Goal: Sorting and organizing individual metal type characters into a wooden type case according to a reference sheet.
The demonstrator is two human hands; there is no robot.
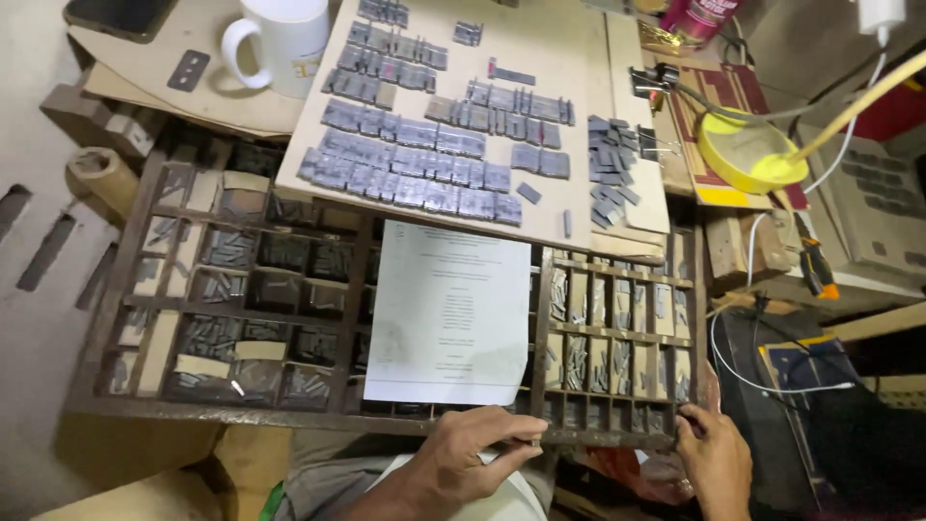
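Head view: I see wooden type case (318,410) across lap, compartments full of metal type. Left hand (463,453) clamps front rail; right hand (712,453) clasps right corner. Looks heavy, stiff, spill-prone; best held by rim. White printed sheet (449,314) lies loose on top. Board of set type (453,116) overlaps far edge; white mug (280,39) and yellow tape roll (748,154) nearby.

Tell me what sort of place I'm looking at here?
Probably a letterpress printing workshop. A dark wooden compartmented type case holds small grey metal type pieces, rows of grey metal type sit composed on a pale board, and a white printed paper sheet lies on the case. Both hands grip its front edge.
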